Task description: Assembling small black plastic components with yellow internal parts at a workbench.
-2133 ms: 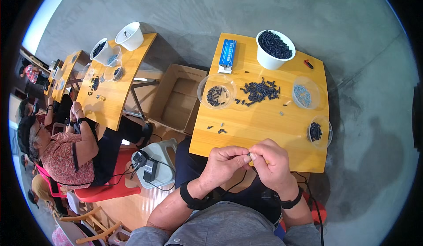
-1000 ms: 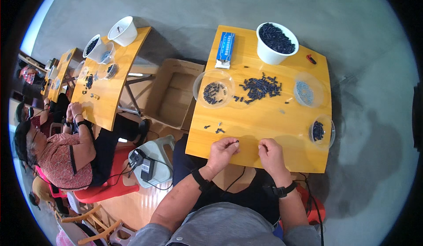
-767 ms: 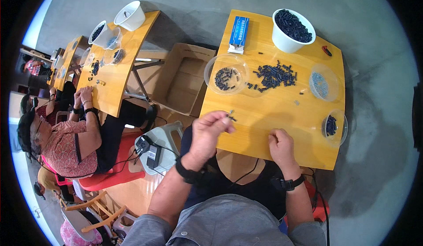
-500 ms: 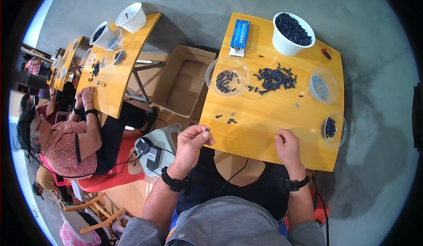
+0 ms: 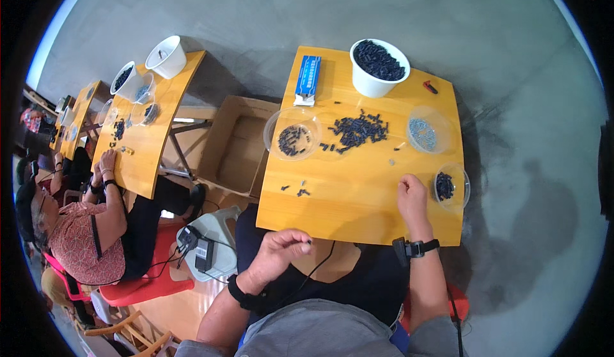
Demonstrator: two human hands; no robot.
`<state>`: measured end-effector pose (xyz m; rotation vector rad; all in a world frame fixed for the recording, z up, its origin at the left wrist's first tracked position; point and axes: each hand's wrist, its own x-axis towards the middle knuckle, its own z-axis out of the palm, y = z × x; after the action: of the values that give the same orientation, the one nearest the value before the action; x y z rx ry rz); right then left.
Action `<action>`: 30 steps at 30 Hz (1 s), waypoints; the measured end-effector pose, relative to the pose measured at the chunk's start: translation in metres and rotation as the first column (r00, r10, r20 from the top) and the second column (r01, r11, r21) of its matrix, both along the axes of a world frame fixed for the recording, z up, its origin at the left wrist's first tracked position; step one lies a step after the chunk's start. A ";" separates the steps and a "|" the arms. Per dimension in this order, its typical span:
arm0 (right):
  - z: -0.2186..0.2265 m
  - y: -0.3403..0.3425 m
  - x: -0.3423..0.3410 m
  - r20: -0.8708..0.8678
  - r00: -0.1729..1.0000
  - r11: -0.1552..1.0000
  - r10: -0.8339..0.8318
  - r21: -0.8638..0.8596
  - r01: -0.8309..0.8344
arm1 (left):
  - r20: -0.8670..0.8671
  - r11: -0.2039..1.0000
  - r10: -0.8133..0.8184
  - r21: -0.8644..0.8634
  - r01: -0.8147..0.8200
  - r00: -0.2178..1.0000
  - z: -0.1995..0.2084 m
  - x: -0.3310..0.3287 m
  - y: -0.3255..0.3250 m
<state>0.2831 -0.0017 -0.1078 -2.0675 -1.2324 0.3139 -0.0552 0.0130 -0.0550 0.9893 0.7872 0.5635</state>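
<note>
My left hand (image 5: 276, 258) is just off the table's front edge, its thumb and forefinger pinching a small dark piece (image 5: 309, 242). My right hand (image 5: 412, 198) hovers over the right front of the table with its fingers curled closed; whatever is in them is hidden. Close to its right is a clear round tub (image 5: 465, 194) holding black pieces. Behind that, another clear tub (image 5: 425, 118) contains small grey-blue parts. A heap of short black tubular pieces (image 5: 359, 131) lies mid-table. Left of the heap, a clear tub (image 5: 279, 121) has similar pieces in it.
A white bucket (image 5: 372, 87) full of black pieces, a blue box (image 5: 307, 79) and a red-black tool (image 5: 430, 87) stand at the back. A few loose pieces (image 5: 303, 192) lie front left. Left are a cardboard box (image 5: 217, 165), a grey stool (image 5: 220, 229) and a seated person (image 5: 86, 232).
The view has shifted, so the table appears lower and further left. My right hand has moved over the table toward the right-hand tub; my left has drawn back toward me, still pinching.
</note>
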 end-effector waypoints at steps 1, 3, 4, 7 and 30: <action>-0.001 0.004 0.007 0.037 0.999 1.000 -0.005 -0.001 0.005 | 0.021 0.998 -0.055 0.013 0.054 0.998 0.006 0.005 -0.002; -0.001 0.013 0.016 0.062 0.998 1.000 -0.011 0.013 0.010 | 0.026 0.997 -0.070 -0.010 0.071 0.997 0.010 0.011 -0.007; -0.001 0.018 0.019 0.079 0.997 1.000 -0.010 0.022 0.008 | 0.021 0.996 -0.080 -0.039 0.081 0.997 0.010 0.013 -0.009; -0.010 0.036 0.031 0.202 0.978 0.996 0.056 0.060 -0.069 | -0.016 0.996 -0.079 -0.031 0.079 0.997 0.002 0.017 -0.011; 0.017 0.070 0.020 0.379 0.925 0.906 -0.028 -0.382 0.184 | -0.165 0.999 -0.035 -0.042 0.029 0.986 -0.033 0.031 -0.010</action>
<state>0.3034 0.0682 -0.0912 -2.6433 -1.3450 0.1442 -0.0241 0.0034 -0.0875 1.0197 0.9250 0.4399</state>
